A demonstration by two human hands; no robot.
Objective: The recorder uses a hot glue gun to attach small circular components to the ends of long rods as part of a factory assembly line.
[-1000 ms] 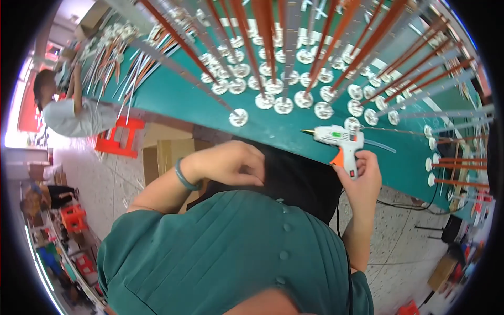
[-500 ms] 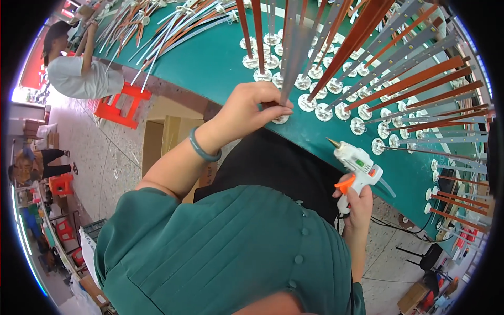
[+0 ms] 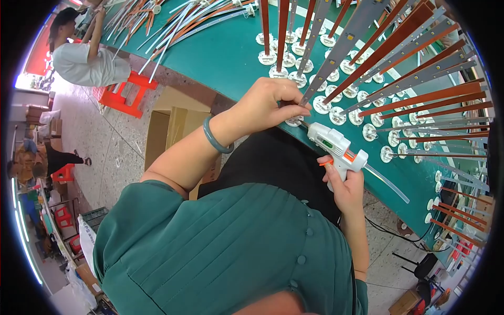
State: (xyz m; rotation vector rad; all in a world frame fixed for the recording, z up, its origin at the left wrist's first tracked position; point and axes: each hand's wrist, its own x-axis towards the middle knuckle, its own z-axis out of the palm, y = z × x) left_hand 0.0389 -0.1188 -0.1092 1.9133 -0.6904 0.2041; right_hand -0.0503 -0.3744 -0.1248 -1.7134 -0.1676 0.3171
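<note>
My left hand (image 3: 278,104) pinches the lower end of an upright grey LED strip (image 3: 336,58) between thumb and fingertips. Just below those fingertips, at the near edge of the table, sits a round white base (image 3: 295,121), partly hidden by the hand. My right hand (image 3: 346,186) is wrapped round the handle of a white hot glue gun (image 3: 329,137), fingers at its orange trigger. The gun's nozzle points at the foot of the strip, close to my left thumb. A clear glue stick (image 3: 387,184) juts from the back of the gun.
Many similar strips, grey and brown, stand on round white bases (image 3: 370,132) across the green table (image 3: 220,68). Loose strips (image 3: 181,31) lie at the far left. An open cardboard box (image 3: 176,126) stands beside the table. Another person (image 3: 86,60) works near a red stool (image 3: 126,97).
My right hand has brought the glue gun up and left, from beside the table edge to the strip's foot. My left hand keeps its pinch on the strip. The whole view has shifted slightly.
</note>
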